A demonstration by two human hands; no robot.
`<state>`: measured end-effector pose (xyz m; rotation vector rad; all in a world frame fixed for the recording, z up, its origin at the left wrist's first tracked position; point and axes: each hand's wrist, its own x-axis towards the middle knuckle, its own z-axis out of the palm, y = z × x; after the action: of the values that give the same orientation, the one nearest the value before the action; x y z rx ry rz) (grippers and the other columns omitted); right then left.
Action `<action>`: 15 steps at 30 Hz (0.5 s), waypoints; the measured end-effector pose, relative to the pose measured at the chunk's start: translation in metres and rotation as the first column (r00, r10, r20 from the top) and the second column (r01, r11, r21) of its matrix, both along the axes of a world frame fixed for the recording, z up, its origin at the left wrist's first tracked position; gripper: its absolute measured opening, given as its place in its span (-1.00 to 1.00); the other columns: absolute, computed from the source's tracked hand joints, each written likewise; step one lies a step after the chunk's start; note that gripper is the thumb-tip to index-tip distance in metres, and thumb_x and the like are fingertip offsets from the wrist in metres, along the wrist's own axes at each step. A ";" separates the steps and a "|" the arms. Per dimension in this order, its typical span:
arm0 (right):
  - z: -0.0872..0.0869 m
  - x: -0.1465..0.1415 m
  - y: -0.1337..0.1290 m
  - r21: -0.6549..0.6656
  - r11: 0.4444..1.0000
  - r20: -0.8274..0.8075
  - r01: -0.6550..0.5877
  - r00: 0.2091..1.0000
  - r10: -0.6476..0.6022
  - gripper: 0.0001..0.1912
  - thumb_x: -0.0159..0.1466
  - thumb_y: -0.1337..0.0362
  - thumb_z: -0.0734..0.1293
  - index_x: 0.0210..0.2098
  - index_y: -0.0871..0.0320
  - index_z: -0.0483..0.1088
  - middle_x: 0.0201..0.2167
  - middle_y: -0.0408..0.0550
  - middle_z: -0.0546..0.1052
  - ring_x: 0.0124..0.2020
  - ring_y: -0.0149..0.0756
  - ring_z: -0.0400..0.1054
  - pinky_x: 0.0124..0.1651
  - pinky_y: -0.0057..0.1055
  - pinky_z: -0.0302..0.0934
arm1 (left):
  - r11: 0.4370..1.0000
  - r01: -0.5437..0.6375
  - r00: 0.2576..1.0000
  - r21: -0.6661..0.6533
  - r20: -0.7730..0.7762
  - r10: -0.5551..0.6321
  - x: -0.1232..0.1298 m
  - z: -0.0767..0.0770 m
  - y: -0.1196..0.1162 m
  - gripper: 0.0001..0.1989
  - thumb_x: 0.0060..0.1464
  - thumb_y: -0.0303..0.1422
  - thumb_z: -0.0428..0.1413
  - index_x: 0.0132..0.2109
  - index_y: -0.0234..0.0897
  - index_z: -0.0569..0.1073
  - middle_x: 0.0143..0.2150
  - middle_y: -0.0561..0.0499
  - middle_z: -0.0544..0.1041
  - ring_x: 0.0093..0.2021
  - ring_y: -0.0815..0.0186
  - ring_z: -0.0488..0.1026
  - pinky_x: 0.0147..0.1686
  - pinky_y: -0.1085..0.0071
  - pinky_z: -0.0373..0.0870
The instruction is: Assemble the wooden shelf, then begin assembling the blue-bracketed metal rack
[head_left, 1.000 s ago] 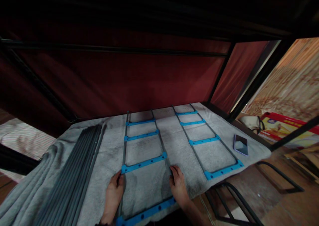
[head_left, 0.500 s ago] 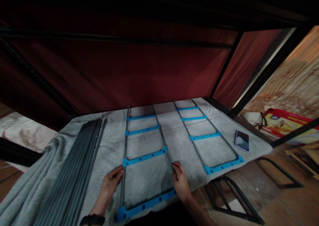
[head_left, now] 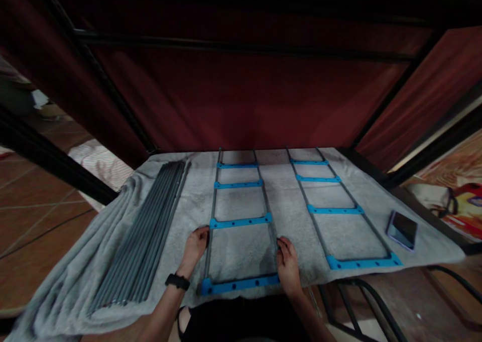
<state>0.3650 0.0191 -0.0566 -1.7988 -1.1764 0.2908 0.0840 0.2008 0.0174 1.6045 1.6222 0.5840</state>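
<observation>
A ladder-like frame [head_left: 241, 223] of grey tubes and blue crossbars with holes lies flat on the blanket before me. My left hand [head_left: 196, 246], with a dark band on its wrist, has its fingers closed at the frame's left tube, just below a blue crossbar. At the right tube, my right hand [head_left: 288, 266] pinches in the same way, slightly above the nearest crossbar and hiding its right end. A second such frame [head_left: 336, 210] lies to the right, touched by neither hand.
Many loose grey tubes [head_left: 143, 241] lie side by side on the left of the grey blanket [head_left: 301, 196]. A phone [head_left: 402, 230] rests near the right edge. Dark metal bars with red cloth [head_left: 256, 101] stand behind. A black metal chair frame [head_left: 361, 302] is below right.
My view has turned left, so the blanket and frames appear further right and more of the loose tubes show. Both hands stay at the same two tubes of the left frame.
</observation>
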 end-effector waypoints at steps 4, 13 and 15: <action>0.001 0.004 -0.002 -0.010 1.000 -0.042 -0.028 0.999 0.028 -0.58 0.35 0.23 0.11 0.08 0.18 0.43 0.13 0.17 0.38 0.19 -0.08 0.23 0.29 0.01 0.10 | 0.996 -0.062 0.989 -0.063 0.131 0.070 -0.003 -0.008 -0.004 -0.61 0.01 -0.36 -0.03 -0.10 -0.40 0.58 -0.42 -0.06 0.59 -0.42 0.24 0.50 -0.37 0.36 0.45; 0.004 0.008 -0.007 0.006 0.999 -0.044 -0.048 0.998 0.049 -0.58 0.36 0.16 0.12 0.08 0.15 0.43 0.11 0.15 0.40 0.17 -0.08 0.26 0.27 0.01 0.12 | 0.925 -0.035 0.969 0.378 -0.213 0.124 -0.066 -0.002 -0.028 -0.56 0.15 -0.27 -0.07 0.00 -0.41 0.54 -0.04 -0.24 0.54 -0.07 0.09 0.49 0.00 0.21 0.39; 0.003 0.007 -0.006 0.000 0.999 -0.027 -0.049 0.998 0.049 -0.58 0.37 0.16 0.12 0.08 0.16 0.42 0.10 0.15 0.40 0.17 -0.08 0.26 0.27 0.00 0.12 | 0.894 0.019 0.881 0.447 -0.431 0.196 -0.088 0.000 -0.037 -0.54 0.21 -0.28 -0.12 0.05 -0.45 0.52 -0.04 -0.28 0.50 -0.06 0.05 0.44 0.02 0.17 0.36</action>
<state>0.3724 0.0127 -0.0538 -1.7628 -1.2028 0.3433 -0.0043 0.1636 0.0178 2.1375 2.0315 0.6866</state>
